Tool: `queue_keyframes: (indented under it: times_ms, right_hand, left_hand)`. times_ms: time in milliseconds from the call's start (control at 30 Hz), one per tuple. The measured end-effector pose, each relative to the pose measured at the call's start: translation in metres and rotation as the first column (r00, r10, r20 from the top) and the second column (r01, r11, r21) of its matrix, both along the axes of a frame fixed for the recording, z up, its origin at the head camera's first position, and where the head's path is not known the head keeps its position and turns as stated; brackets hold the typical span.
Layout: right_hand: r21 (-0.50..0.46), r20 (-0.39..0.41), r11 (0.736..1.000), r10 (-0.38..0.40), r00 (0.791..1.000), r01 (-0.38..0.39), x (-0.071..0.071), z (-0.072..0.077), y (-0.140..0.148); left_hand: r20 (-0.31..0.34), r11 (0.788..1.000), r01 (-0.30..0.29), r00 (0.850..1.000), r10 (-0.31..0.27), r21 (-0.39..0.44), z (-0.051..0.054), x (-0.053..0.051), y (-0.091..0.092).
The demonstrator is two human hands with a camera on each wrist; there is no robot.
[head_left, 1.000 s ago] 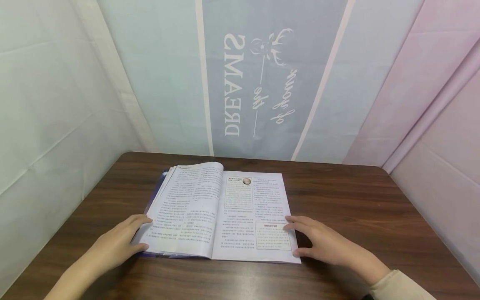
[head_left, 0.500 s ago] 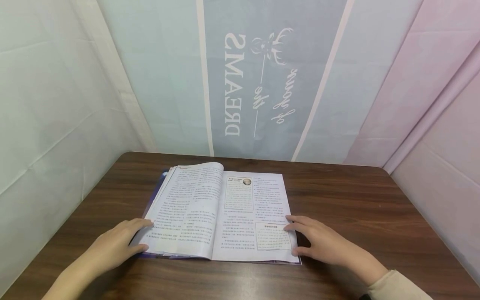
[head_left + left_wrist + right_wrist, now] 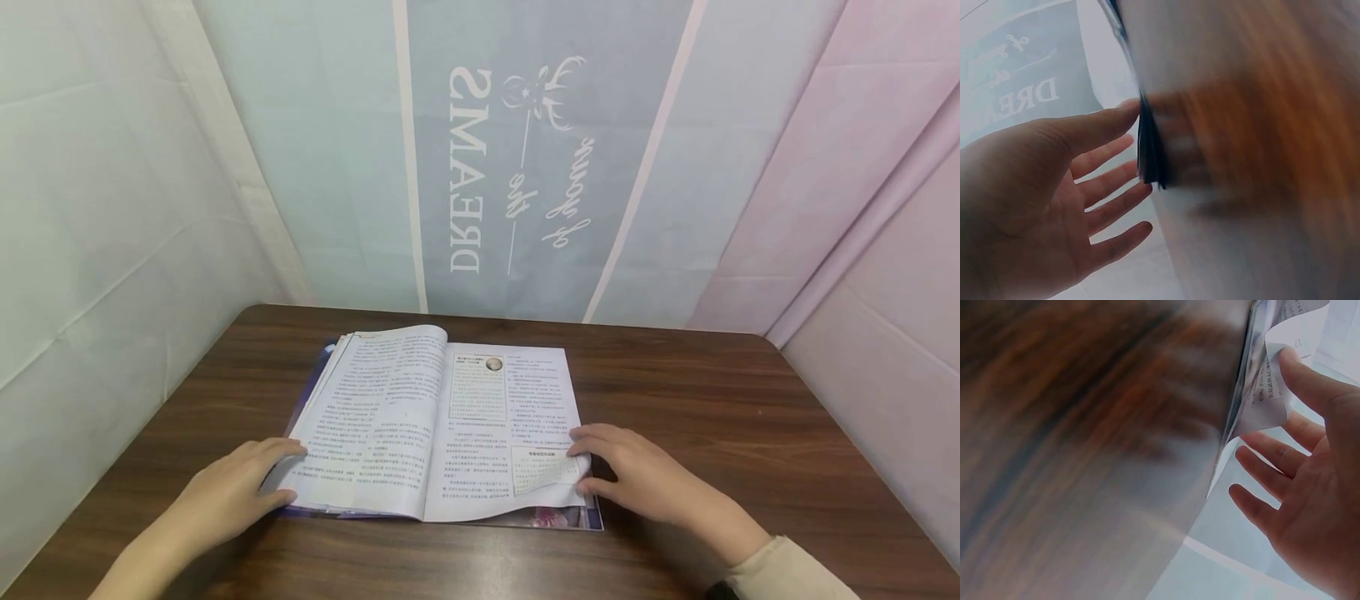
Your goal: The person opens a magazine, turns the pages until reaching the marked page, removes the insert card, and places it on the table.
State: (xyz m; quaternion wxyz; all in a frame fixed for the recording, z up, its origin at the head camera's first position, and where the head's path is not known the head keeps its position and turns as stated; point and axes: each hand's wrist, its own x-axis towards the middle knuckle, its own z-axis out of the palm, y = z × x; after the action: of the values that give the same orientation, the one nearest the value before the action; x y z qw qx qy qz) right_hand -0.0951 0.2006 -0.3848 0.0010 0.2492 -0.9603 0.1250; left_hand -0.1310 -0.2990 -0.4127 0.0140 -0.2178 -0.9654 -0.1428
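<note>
An open magazine (image 3: pixel 375 417) lies on the table, its left pages bulging up near the spine. My right hand (image 3: pixel 637 471) pinches the lower outer corner of the right page (image 3: pixel 487 467) between thumb and forefinger. That corner is lifted and curled, and a colourful picture page (image 3: pixel 551 518) shows beneath it. In the right wrist view, the curled page (image 3: pixel 1264 403) sits at the thumb, while the other fingers are spread. My left hand (image 3: pixel 232 492) rests against the magazine's left edge with relaxed fingers. The left wrist view shows the left thumb touching the dark magazine edge (image 3: pixel 1150 150).
The dark wood-grain table (image 3: pixel 697 400) extends on both sides of the magazine. Behind it hangs a pale cloth backdrop (image 3: pixel 517 292) with mirrored lettering. White cloth (image 3: pixel 112 208) hangs at the left, and pinkish cloth (image 3: pixel 900 275) at the right.
The right hand has lifted the right page's lower corner slightly inward, uncovering part of the picture page below. My left hand has barely moved.
</note>
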Motion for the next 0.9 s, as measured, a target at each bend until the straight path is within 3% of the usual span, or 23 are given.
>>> queue_keyframes:
  times_ms: [267,400,633,900]
  right_hand:
    - [-0.033,-0.090,0.999,-0.022,0.996,0.019,-0.004,0.009,-0.006]
    - [-0.061,-0.162,0.998,-0.014,0.987,0.005,-0.006,0.012,-0.008]
    - [-0.130,-0.248,0.992,-0.031,0.968,-0.001,-0.012,0.022,-0.014]
    - [-0.207,-0.317,0.978,-0.038,0.948,-0.030,-0.020,0.038,-0.029]
  left_hand:
    - [-0.047,0.999,0.014,0.999,-0.012,0.051,0.012,0.005,0.023]
    - [-0.092,0.995,0.060,0.994,-0.052,0.080,0.018,0.010,0.040]
    - [-0.175,0.980,0.164,0.974,-0.143,0.110,0.027,0.018,0.077]
    - [-0.233,0.945,0.277,0.944,-0.234,0.174,0.035,0.016,0.114]
